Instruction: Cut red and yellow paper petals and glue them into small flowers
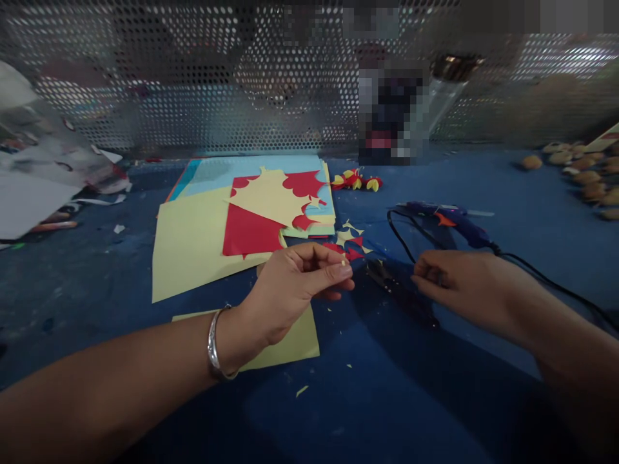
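My left hand [294,287] hovers over the blue table, thumb and forefinger pinched on a tiny yellow paper scrap [343,262]. A silver bangle [215,345] circles that wrist. My right hand [454,283] rests to the right, its fingers curled near dark scissors [394,290] that lie on the table; whether it grips them is unclear. Between the hands lie small red and yellow paper cut-outs [351,245]. Under my left hand sits a yellow paper sheet [294,345].
A stack of yellow, red and blue paper sheets [242,212] lies ahead. A purple glue gun [449,219] with a black cord [546,277] lies at the right. Small paper flowers [355,182] sit near the perforated metal screen [193,84]. Tan round pieces [580,174] lie far right.
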A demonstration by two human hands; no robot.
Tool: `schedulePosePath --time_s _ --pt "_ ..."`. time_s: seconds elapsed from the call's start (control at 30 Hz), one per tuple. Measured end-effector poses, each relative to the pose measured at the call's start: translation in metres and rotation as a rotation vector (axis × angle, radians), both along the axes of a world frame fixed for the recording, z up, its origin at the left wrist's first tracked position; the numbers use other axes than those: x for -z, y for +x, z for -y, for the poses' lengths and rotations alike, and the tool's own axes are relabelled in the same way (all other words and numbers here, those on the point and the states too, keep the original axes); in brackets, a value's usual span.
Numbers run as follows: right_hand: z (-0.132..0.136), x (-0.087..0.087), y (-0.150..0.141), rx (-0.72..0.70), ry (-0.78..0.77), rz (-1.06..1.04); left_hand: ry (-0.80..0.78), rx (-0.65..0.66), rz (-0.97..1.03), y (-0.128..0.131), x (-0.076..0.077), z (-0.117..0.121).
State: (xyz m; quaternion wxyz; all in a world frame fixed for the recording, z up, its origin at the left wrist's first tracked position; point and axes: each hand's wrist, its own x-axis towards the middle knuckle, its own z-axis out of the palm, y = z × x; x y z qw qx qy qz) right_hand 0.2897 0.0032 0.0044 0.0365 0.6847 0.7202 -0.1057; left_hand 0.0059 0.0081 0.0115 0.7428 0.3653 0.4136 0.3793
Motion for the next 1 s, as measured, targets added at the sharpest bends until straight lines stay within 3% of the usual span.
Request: schedulePosePath --time_s 0.2,0.33,0.43,0.57,0.8,1.0 --pt "-0.001 0.003 0.003 0.016 0.033 -0.042 0.015 0.056 -0.016 0.000 0.001 0.003" --pt "0.006 0.005 0.006 0.029 0.153 -0.343 -0.005 0.104 -0.009 0.000 0.000 0.004" --pt "0.014 -0.003 -0.001 0.034 0.207 -0.592 -0.027 0.130 -0.016 0.001 0.000 0.005" --pt "0.024 -0.018 -0.019 0.110 0.346 -0.768 -0.027 0.147 -0.014 0.002 0.000 0.007" --pt "0.030 -0.024 -0.034 -0.052 0.196 -0.836 0.043 0.162 -0.018 0.002 0.001 0.008" --pt "0.032 -0.020 -0.050 -0.312 0.373 -0.718 0.050 0.278 -0.025 0.003 0.000 0.012"
